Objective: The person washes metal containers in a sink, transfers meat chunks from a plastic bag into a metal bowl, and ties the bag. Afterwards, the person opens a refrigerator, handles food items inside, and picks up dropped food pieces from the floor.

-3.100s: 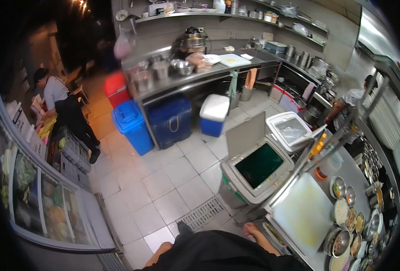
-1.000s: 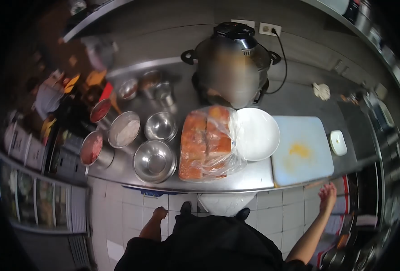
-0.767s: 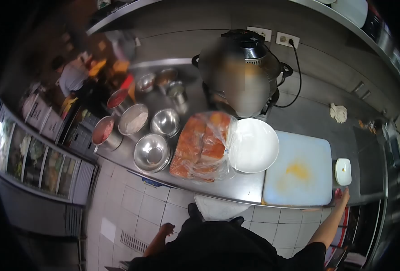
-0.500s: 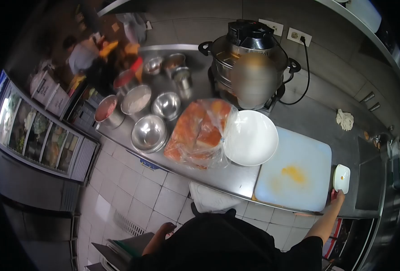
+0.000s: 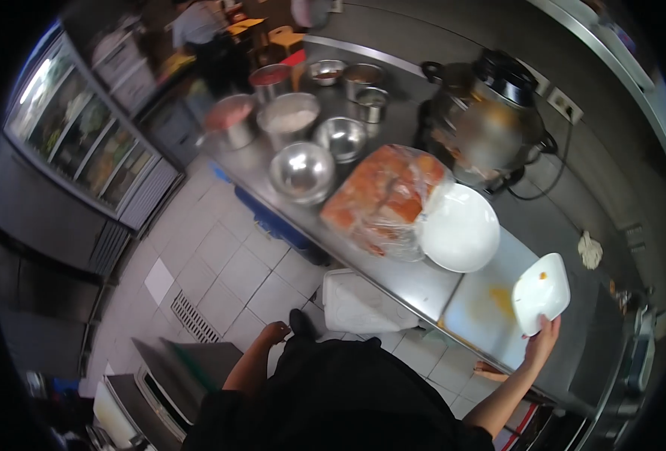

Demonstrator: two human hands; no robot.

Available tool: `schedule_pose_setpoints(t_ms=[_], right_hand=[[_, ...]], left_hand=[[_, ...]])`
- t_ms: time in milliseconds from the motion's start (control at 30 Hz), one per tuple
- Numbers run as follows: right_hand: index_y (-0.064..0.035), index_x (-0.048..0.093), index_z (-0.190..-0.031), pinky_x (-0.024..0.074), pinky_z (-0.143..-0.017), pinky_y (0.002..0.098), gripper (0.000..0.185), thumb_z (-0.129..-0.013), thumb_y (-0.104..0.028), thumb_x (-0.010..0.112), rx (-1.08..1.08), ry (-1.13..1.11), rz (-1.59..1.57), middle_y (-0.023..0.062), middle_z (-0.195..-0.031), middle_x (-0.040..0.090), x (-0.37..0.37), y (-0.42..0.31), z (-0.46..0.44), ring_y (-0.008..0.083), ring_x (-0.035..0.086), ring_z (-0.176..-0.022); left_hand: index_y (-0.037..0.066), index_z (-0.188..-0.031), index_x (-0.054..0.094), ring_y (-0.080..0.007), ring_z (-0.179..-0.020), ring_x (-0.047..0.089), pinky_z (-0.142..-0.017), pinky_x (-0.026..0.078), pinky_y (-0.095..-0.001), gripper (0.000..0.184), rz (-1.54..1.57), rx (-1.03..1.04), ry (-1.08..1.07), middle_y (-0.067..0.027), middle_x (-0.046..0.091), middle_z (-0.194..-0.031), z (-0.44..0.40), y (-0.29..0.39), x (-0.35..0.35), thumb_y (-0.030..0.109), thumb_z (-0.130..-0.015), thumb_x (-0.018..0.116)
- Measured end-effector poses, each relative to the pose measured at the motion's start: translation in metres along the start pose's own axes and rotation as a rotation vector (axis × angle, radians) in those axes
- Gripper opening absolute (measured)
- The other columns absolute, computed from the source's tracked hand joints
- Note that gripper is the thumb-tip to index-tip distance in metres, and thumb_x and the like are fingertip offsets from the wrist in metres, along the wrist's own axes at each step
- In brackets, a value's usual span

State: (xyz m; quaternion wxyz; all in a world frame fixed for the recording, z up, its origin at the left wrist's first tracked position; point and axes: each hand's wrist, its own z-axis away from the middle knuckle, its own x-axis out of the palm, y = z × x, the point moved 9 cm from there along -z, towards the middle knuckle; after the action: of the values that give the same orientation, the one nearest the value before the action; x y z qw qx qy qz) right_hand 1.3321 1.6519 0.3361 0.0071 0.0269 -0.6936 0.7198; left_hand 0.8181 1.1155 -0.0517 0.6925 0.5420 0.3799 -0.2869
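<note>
Black clothing (image 5: 325,395) nearest. Beside it the left hand (image 5: 276,332) hangs low, fingers partly curled; nothing visible in it, and whether it is clenched I cannot tell. Right hand (image 5: 544,340), farther out, grips the near end of a small white dish (image 5: 537,295), digits showing at the rim. Dish sits over the right part of the pale-blue cutting board (image 5: 479,304); gap beneath, if any, hard to read. Long axis runs from the hand outward, away from the body and slightly rightward; hollow side faces the camera, exact tilt uncertain. Orange speck (image 5: 543,276) inside, toward the far end.

Judgement: light, stiff, ceramic or hard plastic; surface likely slick if wet or oily, chippable if ceramic. Best hold seems the rim at a short end, thumb inside, fingers beneath.

Leftward, round white plate (image 5: 460,229), then a clear bag (image 5: 385,199) of orange-red pieces on the steel tabletop (image 5: 415,283). Beyond: lidded cooker (image 5: 487,124), partly blurred.
</note>
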Motion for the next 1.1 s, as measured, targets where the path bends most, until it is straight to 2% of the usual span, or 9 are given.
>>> schedule_pose_setpoints(t_ms=[67,200,267,333,467,533,633,833,1100], right_hand=[[-0.0035,0.044,-0.142,0.0517,-0.051,0.0281,0.058,-0.086,-0.008,0.058,0.081,-0.101,0.011,0.0115,-0.110,0.065,0.079,0.010,0.041,0.0185,0.067,-0.075],[0.0000,0.048,-0.138,0.0508,-0.092,0.0324,0.057,-0.083,-0.004,0.061,0.142,-0.379,-0.027,0.0126,-0.120,0.064,0.245,0.055,0.127,0.0206,0.063,-0.104],[-0.0012,0.047,-0.139,0.0467,-0.097,0.0317,0.055,-0.085,0.000,0.058,0.292,-0.543,0.013,0.0113,-0.124,0.062,0.330,0.084,0.179,0.0185,0.060,-0.108],[-0.0017,0.048,-0.139,0.0455,-0.098,0.0312,0.055,-0.085,0.000,0.058,0.346,-0.711,0.042,0.0103,-0.122,0.063,0.417,0.109,0.227,0.0184,0.060,-0.109],[-0.0012,0.053,-0.130,0.0553,-0.080,0.0314,0.044,-0.086,-0.003,0.057,0.395,-0.940,0.128,0.0091,-0.114,0.064,0.565,0.128,0.325,0.0177,0.064,-0.095],[-0.0015,0.053,-0.127,0.0555,-0.057,0.0302,0.040,-0.088,-0.006,0.055,0.425,-1.081,0.177,0.0087,-0.102,0.064,0.619,0.125,0.363,0.0171,0.066,-0.081],[-0.0016,0.053,-0.122,0.0497,-0.042,0.0293,0.034,-0.088,-0.007,0.055,0.418,-1.132,0.183,0.0088,-0.092,0.063,0.677,0.141,0.393,0.0170,0.064,-0.067],[-0.0015,0.052,-0.117,0.0512,-0.042,0.0291,0.030,-0.089,-0.009,0.054,0.424,-1.151,0.248,0.0106,-0.090,0.064,0.779,0.173,0.407,0.0182,0.065,-0.062],[0.0006,0.051,-0.118,0.0516,-0.042,0.0296,0.031,-0.088,-0.007,0.054,0.465,-1.166,0.218,0.0123,-0.089,0.064,0.965,0.243,0.395,0.0193,0.064,-0.059]], left_hand=[[0.010,-0.116,0.064,-0.0163,-0.072,0.071,-0.055,0.056,-0.0320,0.036,0.328,-0.856,-0.434,-0.0063,0.072,-0.090,0.027,-0.059,0.022,0.036,-0.092,0.062],[0.007,-0.114,0.065,-0.0165,-0.073,0.071,-0.055,0.056,-0.0317,0.039,0.408,-0.886,-0.330,-0.0093,0.071,-0.090,0.058,-0.106,-0.016,0.037,-0.090,0.064],[0.002,-0.114,0.064,-0.0195,-0.073,0.071,-0.057,0.057,-0.0344,0.040,0.569,-1.008,-0.253,-0.0099,0.070,-0.091,0.089,-0.137,-0.037,0.035,-0.091,0.062],[0.000,-0.108,0.065,-0.0224,-0.075,0.072,-0.057,0.057,-0.0363,0.037,0.594,-1.012,-0.243,-0.0112,0.070,-0.091,0.124,-0.190,-0.034,0.033,-0.092,0.060],[0.000,-0.105,0.062,-0.0242,-0.065,0.068,-0.052,0.054,-0.0407,0.036,0.814,-1.278,-0.181,-0.0126,0.068,-0.087,0.218,-0.272,-0.062,0.033,-0.093,0.060],[0.000,-0.106,0.060,-0.0249,-0.068,0.069,-0.052,0.054,-0.0409,0.035,0.786,-1.341,-0.160,-0.0122,0.066,-0.086,0.244,-0.303,-0.101,0.033,-0.094,0.059],[0.001,-0.106,0.059,-0.0258,-0.071,0.069,-0.053,0.055,-0.0411,0.034,0.922,-1.315,0.057,-0.0121,0.066,-0.088,0.243,-0.365,-0.161,0.033,-0.094,0.059],[0.003,-0.119,0.059,-0.0188,-0.080,0.067,-0.065,0.052,-0.0300,0.038,1.114,-0.892,0.511,-0.0095,0.067,-0.099,0.127,-0.380,-0.365,0.032,-0.095,0.059],[0.000,-0.138,0.046,-0.0220,-0.090,0.067,-0.077,0.054,-0.0340,0.054,1.227,-0.505,0.272,-0.0124,0.066,-0.108,0.022,-0.367,-0.536,0.036,-0.099,0.054]])
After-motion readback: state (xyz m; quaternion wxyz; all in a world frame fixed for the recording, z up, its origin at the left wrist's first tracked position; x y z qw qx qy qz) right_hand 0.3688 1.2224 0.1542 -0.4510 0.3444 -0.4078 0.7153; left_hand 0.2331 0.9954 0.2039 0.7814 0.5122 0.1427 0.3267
